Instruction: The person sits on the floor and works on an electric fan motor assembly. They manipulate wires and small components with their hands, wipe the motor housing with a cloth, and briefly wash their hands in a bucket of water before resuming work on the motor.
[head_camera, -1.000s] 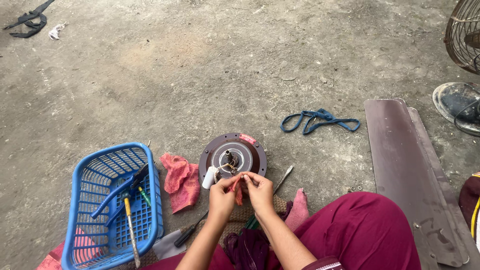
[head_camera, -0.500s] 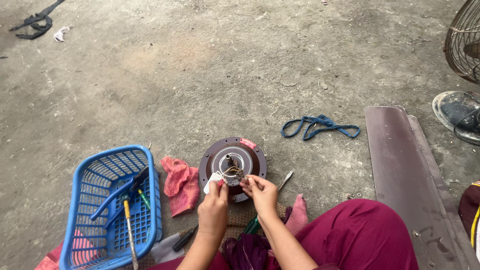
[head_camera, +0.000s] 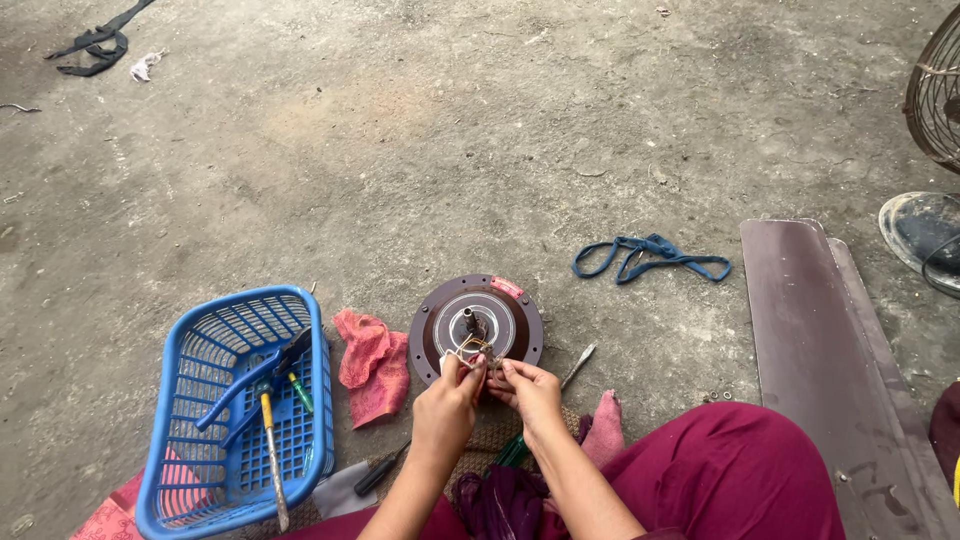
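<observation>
Now we sit on the gray ground (head_camera: 420, 150) with a round brown fan motor (head_camera: 476, 329) in front of our knees. Our left hand (head_camera: 447, 410) and our right hand (head_camera: 530, 392) are both at the near side of the motor, close together and almost touching. The fingers of each hand are pinched shut on the thin wires (head_camera: 470, 349) that come out by the little metal post in the middle of the motor. A moment ago our hands sat lower, over the near edge of the motor, and the left one had something small and white by it. Now they have moved up a bit toward the middle, and we cannot see the white bit any more. The motor itself has stayed where it was.

Just to the left of the motor lies a pink rag (head_camera: 372, 363), and left of that is a blue basket (head_camera: 240, 400) with tools inside, near the bottom left corner of the ground we can see. A screwdriver (head_camera: 578, 364) lies just to the right of our hands. A blue cord (head_camera: 650, 255) lies farther off to the right, well apart from the motor. A long brown fan blade (head_camera: 830, 350) lies along the right edge. Our dark red trousers (head_camera: 740, 475) fill the bottom.
</observation>
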